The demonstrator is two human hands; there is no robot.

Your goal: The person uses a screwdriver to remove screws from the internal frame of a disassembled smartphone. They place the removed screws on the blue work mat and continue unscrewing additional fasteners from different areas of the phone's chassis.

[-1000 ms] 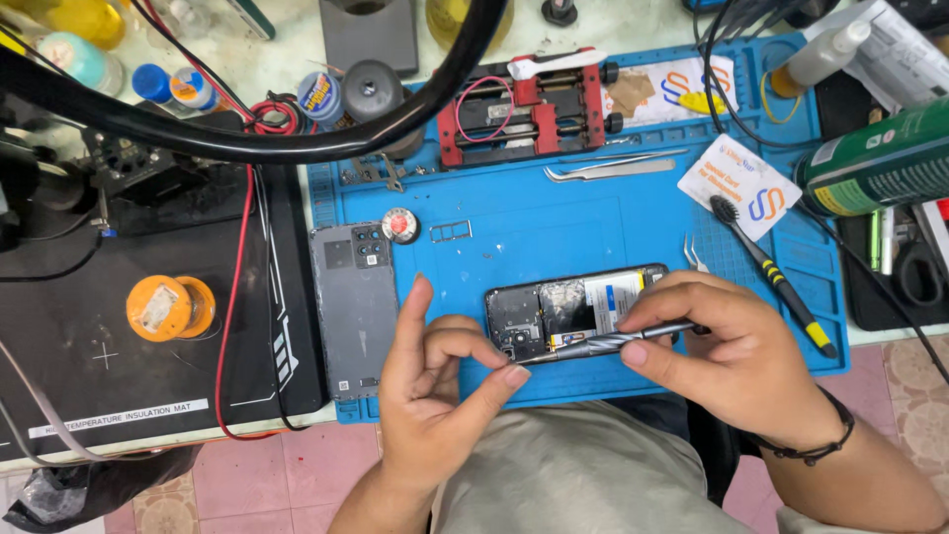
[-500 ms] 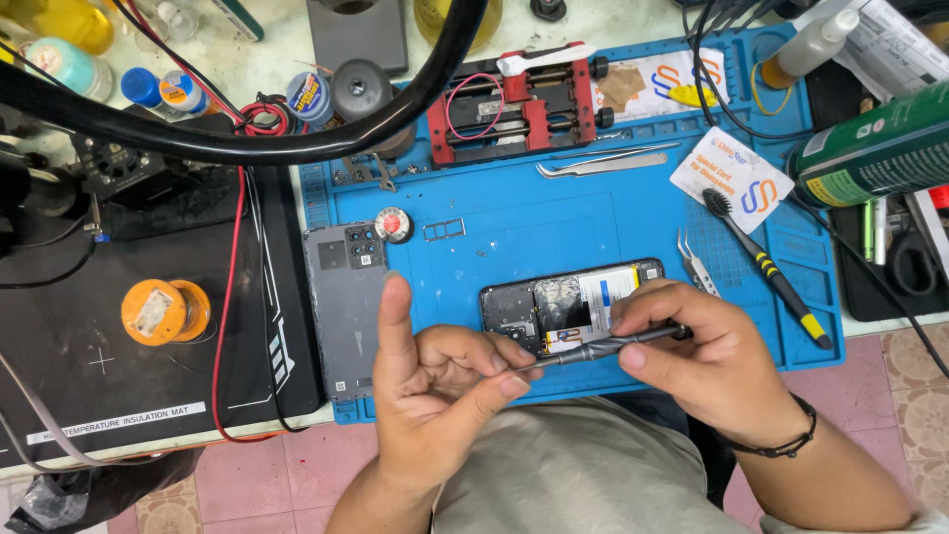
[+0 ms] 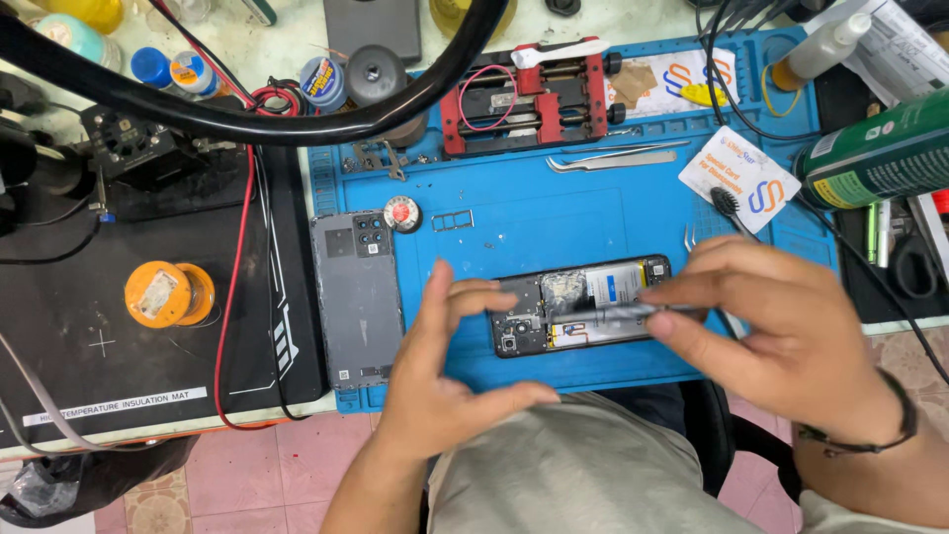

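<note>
I keep my right hand (image 3: 781, 331) clenched on the thin metal tool (image 3: 603, 314), its tip low over the opened phone (image 3: 578, 305), while my released left hand (image 3: 445, 366) steadies the phone's near end.

A phone-repair workshop: blue repair mat (image 3: 593, 198), tweezers (image 3: 618, 158), red clamp jig (image 3: 524, 99), solder spool (image 3: 168, 295).

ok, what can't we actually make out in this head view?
- Tool tip: the right hand holds a thin metal tool over the opened phone; its tip is motion-blurred, so contact can't be told.
- Phone's right end: covered by the right hand's fingers.
- Phone's left edge: the left hand is blurred; touching or apart, can't tell.
- Green can: cut off by the right edge.
- Small parts on the blue mat: too small to identify.
</note>
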